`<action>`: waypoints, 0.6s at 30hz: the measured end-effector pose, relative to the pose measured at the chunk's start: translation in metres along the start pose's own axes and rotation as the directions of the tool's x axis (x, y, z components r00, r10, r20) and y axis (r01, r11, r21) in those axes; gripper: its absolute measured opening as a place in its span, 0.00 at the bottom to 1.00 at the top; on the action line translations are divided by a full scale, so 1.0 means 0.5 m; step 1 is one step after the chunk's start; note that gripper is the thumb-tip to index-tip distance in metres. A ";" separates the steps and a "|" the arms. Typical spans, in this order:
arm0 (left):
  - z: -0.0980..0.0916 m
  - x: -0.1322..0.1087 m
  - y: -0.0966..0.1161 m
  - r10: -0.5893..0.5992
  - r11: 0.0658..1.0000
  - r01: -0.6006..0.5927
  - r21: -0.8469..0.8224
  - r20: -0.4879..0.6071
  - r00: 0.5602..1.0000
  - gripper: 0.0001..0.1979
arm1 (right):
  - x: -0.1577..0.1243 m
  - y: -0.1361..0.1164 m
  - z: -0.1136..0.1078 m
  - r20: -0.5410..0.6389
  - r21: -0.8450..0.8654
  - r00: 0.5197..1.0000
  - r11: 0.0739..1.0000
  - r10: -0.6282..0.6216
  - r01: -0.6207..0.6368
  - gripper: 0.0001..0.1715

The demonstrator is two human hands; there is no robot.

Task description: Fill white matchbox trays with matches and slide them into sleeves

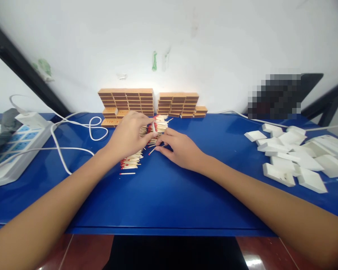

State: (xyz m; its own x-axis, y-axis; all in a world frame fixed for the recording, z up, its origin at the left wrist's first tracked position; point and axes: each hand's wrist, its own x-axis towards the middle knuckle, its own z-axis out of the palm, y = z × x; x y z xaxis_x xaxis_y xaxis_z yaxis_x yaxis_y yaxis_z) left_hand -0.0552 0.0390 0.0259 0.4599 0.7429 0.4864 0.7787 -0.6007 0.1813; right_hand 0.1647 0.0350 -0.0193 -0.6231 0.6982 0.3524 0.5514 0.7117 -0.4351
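Note:
My left hand [129,132] is curled over a heap of red-tipped matches. Its thumb and forefinger grip what looks like a small white matchbox tray [154,127], mostly hidden among the matches. Close beside it, my right hand [181,149] pinches a single match [152,151] between thumb and forefinger, red head pointing down to the left. More loose matches [131,160] are piled below my left hand, and one lone match [127,173] lies apart in front of them.
Stacked matchboxes [132,98] stand against the wall, with a second stack [183,103] to their right. Several white trays [281,152] lie heaped at the right. On the left are a power strip [25,144] and white cables [56,142] across the blue table [171,198].

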 end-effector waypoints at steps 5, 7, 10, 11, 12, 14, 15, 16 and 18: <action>-0.001 0.001 -0.001 0.003 1.000 -0.003 0.006 -0.010 1.000 0.17 | 0.006 -0.013 0.001 0.034 0.000 0.998 0.999 0.045 -0.045 0.05; -0.002 0.001 -0.002 0.002 1.000 -0.002 0.008 -0.010 1.000 0.18 | 0.005 -0.008 -0.008 0.061 -0.006 0.996 0.997 0.071 -0.071 0.04; -0.004 0.000 -0.002 -0.013 1.000 0.013 0.019 -0.007 1.000 0.19 | -0.001 0.003 -0.027 0.102 0.003 0.991 0.997 0.083 -0.083 0.04; -0.005 0.000 -0.002 -0.019 1.000 0.019 0.023 -0.008 1.000 0.18 | -0.003 0.006 -0.033 0.117 0.005 0.990 0.997 0.080 -0.081 0.04; -0.006 0.000 -0.001 -0.024 0.999 0.024 0.025 -0.009 1.000 0.18 | -0.004 0.008 -0.036 0.133 0.007 0.988 0.997 0.076 -0.078 0.05; -0.007 0.001 0.001 -0.027 0.999 0.027 0.024 -0.010 1.000 0.18 | -0.003 0.005 -0.036 0.155 0.011 0.986 0.997 0.068 -0.071 0.06; -0.008 0.001 0.002 -0.027 0.999 0.028 0.024 -0.007 1.000 0.18 | -0.002 0.001 -0.032 0.154 0.015 0.986 0.998 0.065 -0.068 0.06; -0.008 0.001 0.002 -0.027 0.999 0.027 0.025 -0.004 1.000 0.18 | 0.001 -0.004 -0.026 0.145 0.022 0.988 0.998 0.060 -0.064 0.06; -0.008 0.001 0.003 -0.024 0.999 0.024 0.026 -0.002 1.000 0.18 | 0.006 -0.017 -0.011 0.109 0.041 0.993 0.998 0.043 -0.048 0.06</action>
State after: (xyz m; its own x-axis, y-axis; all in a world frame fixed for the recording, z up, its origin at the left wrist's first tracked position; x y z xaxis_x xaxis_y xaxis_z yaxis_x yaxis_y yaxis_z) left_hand -0.0555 0.0374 0.0296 0.4401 0.7569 0.4832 0.8005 -0.5744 0.1707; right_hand 0.1612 0.0317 -0.0101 -0.6554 0.7157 0.2413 0.5574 0.6740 -0.4848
